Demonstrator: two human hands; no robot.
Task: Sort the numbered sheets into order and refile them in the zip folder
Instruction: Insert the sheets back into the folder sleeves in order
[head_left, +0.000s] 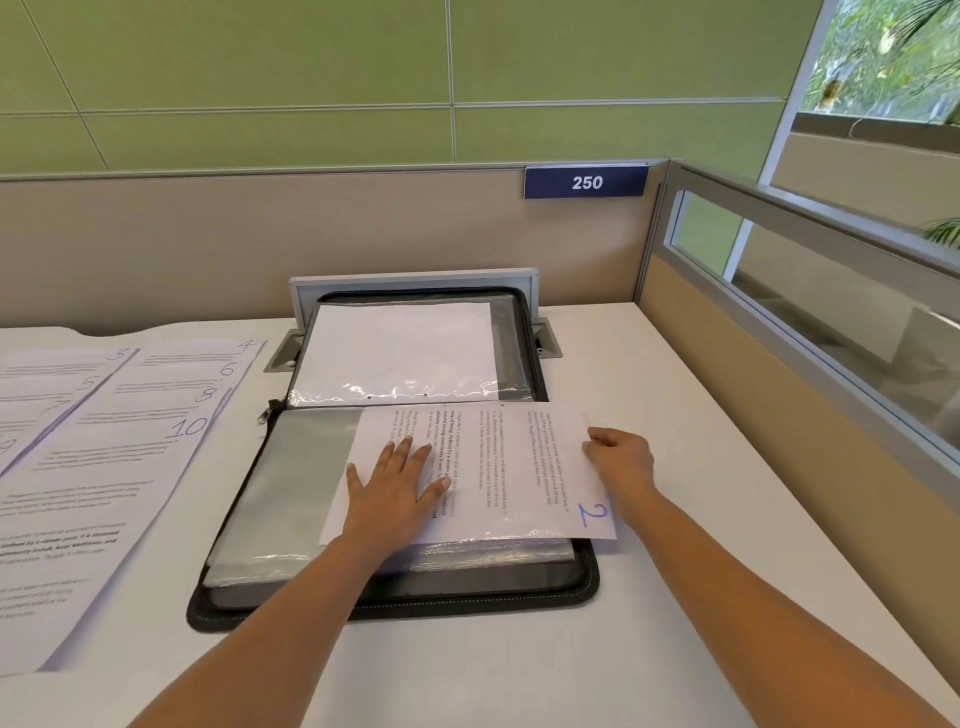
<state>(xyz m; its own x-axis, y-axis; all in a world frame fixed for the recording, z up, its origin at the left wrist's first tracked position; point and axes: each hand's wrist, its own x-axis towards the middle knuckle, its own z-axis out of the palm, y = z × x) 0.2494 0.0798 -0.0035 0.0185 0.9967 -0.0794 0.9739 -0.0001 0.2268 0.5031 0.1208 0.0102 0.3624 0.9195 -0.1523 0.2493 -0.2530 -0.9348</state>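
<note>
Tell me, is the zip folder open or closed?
Open. The zip folder lies spread on the desk, its far half tipped up at the back, with clear sleeves showing inside.

Sheet 9 (8, 447) partly beyond left edge.

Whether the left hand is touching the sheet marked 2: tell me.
Touching. The head view shows the left hand pressed flat on the sheet marked 2, fingers straight.

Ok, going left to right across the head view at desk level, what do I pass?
Laid-out numbered sheets → zip pull → left hand → right hand → side partition. I leave out sheet 2, which spans both hands.
</note>
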